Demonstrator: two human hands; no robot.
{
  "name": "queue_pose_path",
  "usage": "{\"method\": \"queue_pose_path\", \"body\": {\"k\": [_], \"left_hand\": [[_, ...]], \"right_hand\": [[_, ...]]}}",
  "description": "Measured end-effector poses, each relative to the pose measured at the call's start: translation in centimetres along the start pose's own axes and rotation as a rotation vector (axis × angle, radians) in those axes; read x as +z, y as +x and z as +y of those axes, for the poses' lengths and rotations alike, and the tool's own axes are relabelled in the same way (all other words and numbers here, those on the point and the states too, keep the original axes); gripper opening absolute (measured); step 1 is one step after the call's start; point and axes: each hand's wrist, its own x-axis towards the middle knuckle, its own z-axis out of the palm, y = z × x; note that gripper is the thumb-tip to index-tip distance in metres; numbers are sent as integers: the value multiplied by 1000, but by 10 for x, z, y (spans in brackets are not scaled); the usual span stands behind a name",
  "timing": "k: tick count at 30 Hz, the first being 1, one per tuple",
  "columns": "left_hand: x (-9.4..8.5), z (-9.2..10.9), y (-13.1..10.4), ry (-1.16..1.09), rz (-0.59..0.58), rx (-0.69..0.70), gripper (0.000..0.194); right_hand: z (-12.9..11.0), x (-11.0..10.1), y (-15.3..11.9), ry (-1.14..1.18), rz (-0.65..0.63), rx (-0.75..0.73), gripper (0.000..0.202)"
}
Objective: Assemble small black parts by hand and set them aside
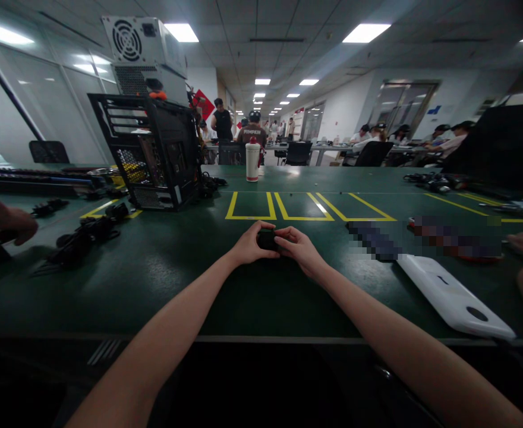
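Between both hands, just above or on the green table (243,303), is a small black object (267,239); its kind cannot be made out. My left hand (253,244) curls around its left side, with thumb and fingers closed on it. From the other side, the fingertips of my right hand (298,246) press on its right edge. Part of the object is hidden behind the fingers. Beyond the hands, yellow tape outlines (250,218) mark the tabletop.
At the left stands an open black computer case (158,154) with a power supply (141,38) on top. Black cables (85,238) lie in front. A white bottle (252,161) stands behind. To the right lies a white device (457,294). Other people's hands (14,224) reach in at both edges.
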Motion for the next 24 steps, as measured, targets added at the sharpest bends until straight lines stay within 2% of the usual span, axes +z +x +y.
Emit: {"method": "queue_pose_path", "body": {"k": [6,12,17,24], "left_hand": [[-1,1,-1,-25,-16,-12,65],[0,-2,0,8,-3,3,65],[0,-1,0,4,-5,4,66],[-2,2,-1,-2,-13,-3,65]], "right_hand": [[2,-2,4,69,-18,90,30],[0,-2,0,21,-46,52,30],[-2,0,0,40,-33,22,22],[-3,0,2,63,-26,95,27]]}}
